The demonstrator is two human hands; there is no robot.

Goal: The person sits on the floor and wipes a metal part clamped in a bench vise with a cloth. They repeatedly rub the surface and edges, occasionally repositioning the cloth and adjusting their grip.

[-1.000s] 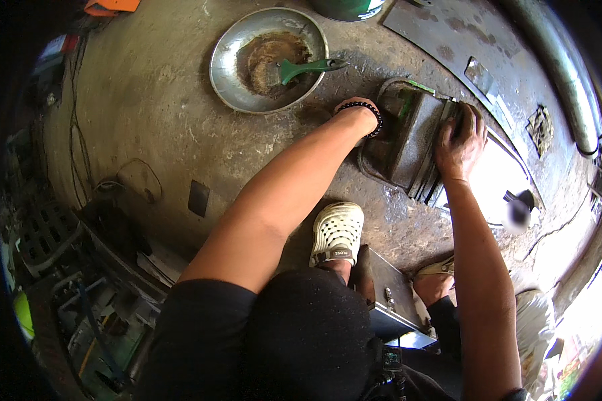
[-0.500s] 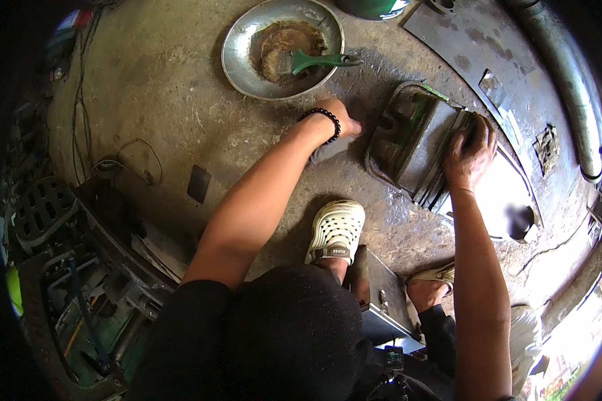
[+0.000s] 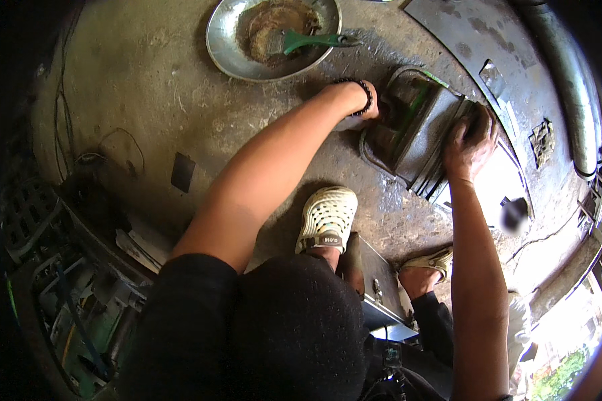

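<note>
A dark, greasy metal part (image 3: 423, 134), with a curved rim on one side and ridged edges on the other, rests on the floor ahead, right of centre. My right hand (image 3: 471, 144) lies curled over its ridged right edge, gripping it. At the part's left rim is my left hand (image 3: 372, 105), a black bead bracelet (image 3: 365, 100) on its wrist. Its fingers look closed, but they are mostly hidden and I cannot make out what they hold. Beyond it stands a metal bowl (image 3: 224, 57) with brown residue, and a green-handled brush (image 3: 308, 40) lies across it.
A flat metal sheet (image 3: 441, 30) and a long metal pipe (image 3: 568, 87) lie at the far right. A small dark square piece (image 3: 182, 172) is on the left floor. Near my feet stands a metal box (image 3: 381, 284). Metal frames (image 3: 53, 267) crowd the lower left.
My left hand has moved right to the metal part's left rim. The grey piece seen under it before no longer shows. My right hand stays on the part; the view has shifted slightly.
</note>
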